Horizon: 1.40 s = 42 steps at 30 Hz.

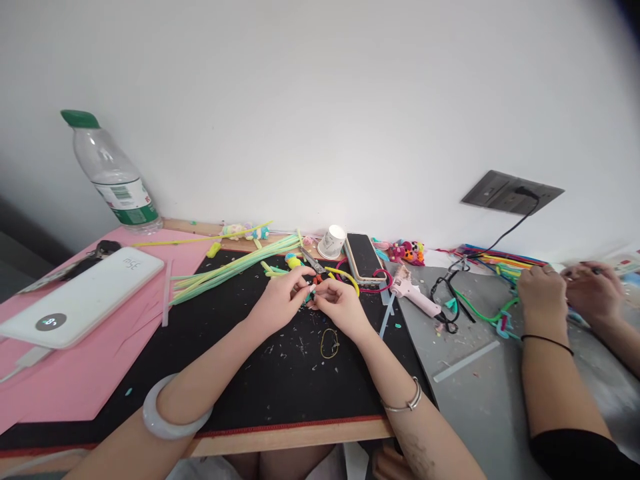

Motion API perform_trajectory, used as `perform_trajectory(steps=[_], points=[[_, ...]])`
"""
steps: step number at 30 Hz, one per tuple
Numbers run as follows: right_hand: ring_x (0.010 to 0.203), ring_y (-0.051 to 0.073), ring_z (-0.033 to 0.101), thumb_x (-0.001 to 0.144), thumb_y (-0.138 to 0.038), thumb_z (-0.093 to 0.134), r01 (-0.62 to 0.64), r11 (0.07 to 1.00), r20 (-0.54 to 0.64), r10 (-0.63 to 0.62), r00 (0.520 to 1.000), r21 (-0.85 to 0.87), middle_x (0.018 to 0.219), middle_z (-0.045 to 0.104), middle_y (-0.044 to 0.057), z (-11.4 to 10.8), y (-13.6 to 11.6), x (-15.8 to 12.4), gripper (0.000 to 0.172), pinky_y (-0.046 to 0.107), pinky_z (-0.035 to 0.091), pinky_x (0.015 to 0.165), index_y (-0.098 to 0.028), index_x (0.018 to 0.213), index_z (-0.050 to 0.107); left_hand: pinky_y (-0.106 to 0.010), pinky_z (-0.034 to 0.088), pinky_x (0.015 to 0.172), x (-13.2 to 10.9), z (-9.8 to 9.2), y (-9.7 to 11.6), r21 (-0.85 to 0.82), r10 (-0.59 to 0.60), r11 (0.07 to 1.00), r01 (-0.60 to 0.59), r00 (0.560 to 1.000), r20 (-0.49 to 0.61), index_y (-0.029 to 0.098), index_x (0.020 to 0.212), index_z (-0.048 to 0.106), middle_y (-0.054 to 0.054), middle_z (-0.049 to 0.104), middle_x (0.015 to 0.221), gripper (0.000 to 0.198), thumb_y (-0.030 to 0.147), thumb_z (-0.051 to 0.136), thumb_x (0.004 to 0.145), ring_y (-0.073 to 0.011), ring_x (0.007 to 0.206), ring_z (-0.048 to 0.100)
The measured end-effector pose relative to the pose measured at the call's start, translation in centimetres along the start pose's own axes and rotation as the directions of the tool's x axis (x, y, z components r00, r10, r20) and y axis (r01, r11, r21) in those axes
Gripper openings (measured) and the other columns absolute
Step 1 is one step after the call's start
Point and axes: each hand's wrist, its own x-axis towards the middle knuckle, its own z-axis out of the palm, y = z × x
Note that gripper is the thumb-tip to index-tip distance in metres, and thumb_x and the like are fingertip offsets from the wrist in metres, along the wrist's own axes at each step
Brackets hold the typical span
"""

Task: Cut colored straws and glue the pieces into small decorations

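My left hand (284, 297) and my right hand (342, 307) meet above the black mat (280, 387), fingertips pinched together. Between them shows a small teal-green fuzzy piece (310, 295), mostly covered by the fingers, so its shape is unclear. Just behind the hands lies a metal cutting tool (313, 261), its handles partly hidden. A yellow and blue fuzzy figure (292, 260) rests beside it. To the left of my hands, a bundle of pale green and yellow pipe cleaners (233, 270) stretches across the mat.
A power bank (85, 293) lies on pink sheets at left, near a plastic bottle (117, 177). Behind my hands are a paper cup (332, 241) and a phone (364, 257). Right of them lies a glue gun (415, 292). A co-worker's hands (543, 293) work at far right.
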Motion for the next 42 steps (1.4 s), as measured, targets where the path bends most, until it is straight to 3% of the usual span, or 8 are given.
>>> perform_trajectory(steps=[12,18,21,25,29,33,38,42], points=[[0.068,0.020,0.069,0.069,-0.030,0.070,-0.071,0.995,-0.050,0.075,0.996,0.072,0.068,0.068,0.002,-0.22,0.18,0.12,0.016,0.034,0.058,0.069,-0.019,0.077,0.063,-0.027,0.048,0.073,-0.15,-0.24,-0.60,0.136,0.056,0.990,-0.033,0.985,-0.163,0.022,0.102,0.057,0.000,0.069,0.079,0.018,0.025,0.049,0.087,-0.0157,0.073,0.065],[0.057,0.014,0.066,0.068,-0.035,0.071,-0.110,0.987,-0.073,0.119,0.990,0.118,0.065,0.067,0.002,-0.29,-0.12,0.20,0.023,0.026,0.056,0.056,-0.016,0.072,0.059,-0.026,0.051,0.070,0.01,-0.38,-0.57,0.005,-0.025,1.000,0.027,0.960,-0.280,0.021,0.100,0.058,-0.002,0.068,0.083,0.017,0.027,0.050,0.086,-0.0141,0.068,0.064],[0.051,0.011,0.063,0.068,-0.037,0.071,-0.089,0.985,-0.078,0.101,0.992,0.145,0.064,0.067,0.002,-0.32,-0.17,0.23,0.025,0.023,0.054,0.050,-0.016,0.070,0.057,-0.025,0.051,0.066,0.16,-0.50,-0.48,-0.050,-0.067,0.997,0.058,0.972,-0.226,0.020,0.104,0.058,-0.003,0.067,0.084,0.022,0.030,0.053,0.085,-0.0154,0.072,0.063],[0.049,0.010,0.061,0.070,-0.039,0.070,-0.043,0.984,-0.114,0.063,0.991,0.174,0.062,0.066,0.001,-0.51,-0.39,0.15,0.025,0.022,0.052,0.048,-0.016,0.071,0.059,-0.024,0.048,0.058,0.40,-0.58,-0.63,-0.024,-0.090,0.996,0.089,0.994,-0.054,0.018,0.098,0.062,-0.005,0.066,0.088,0.024,0.035,0.057,0.082,-0.0150,0.069,0.061],[0.050,0.010,0.061,0.070,-0.038,0.071,-0.010,0.981,-0.125,0.034,0.992,0.191,0.063,0.066,0.001,-0.76,-0.64,0.08,0.024,0.022,0.053,0.050,-0.017,0.073,0.061,-0.022,0.042,0.052,0.43,-0.56,-0.67,0.025,-0.052,0.998,0.051,0.998,0.038,0.017,0.082,0.065,0.000,0.061,0.068,0.021,0.034,0.053,0.085,-0.0117,0.054,0.054],[0.049,0.010,0.059,0.071,-0.039,0.070,-0.011,0.984,-0.117,0.032,0.993,0.176,0.064,0.066,0.001,-0.84,-0.25,0.20,0.024,0.022,0.051,0.048,-0.017,0.073,0.061,-0.021,0.037,0.050,0.30,-0.54,-0.51,0.004,-0.093,0.996,0.093,0.996,-0.010,0.016,0.075,0.064,0.002,0.056,0.054,0.021,0.032,0.053,0.084,-0.0108,0.049,0.049],[0.046,0.010,0.056,0.076,-0.036,0.064,-0.011,0.995,-0.081,0.019,0.997,0.094,0.059,0.063,0.000,-0.64,0.29,0.28,0.020,0.023,0.049,0.047,-0.018,0.071,0.058,-0.021,0.036,0.049,0.21,-0.56,-0.66,-0.061,-0.149,0.988,0.144,0.985,-0.082,0.016,0.076,0.063,0.002,0.055,0.055,0.023,0.035,0.052,0.084,-0.0110,0.048,0.049],[0.062,0.014,0.060,0.079,-0.025,0.058,0.112,0.986,-0.208,-0.136,0.969,-0.126,0.074,0.063,0.002,-0.87,-0.36,0.07,0.009,0.025,0.050,0.054,-0.020,0.086,0.061,-0.022,0.035,0.052,0.22,-0.60,-0.67,0.058,-0.053,0.997,0.056,0.997,-0.052,0.016,0.071,0.061,0.002,0.054,0.057,0.021,0.030,0.052,0.084,-0.0108,0.052,0.047]])
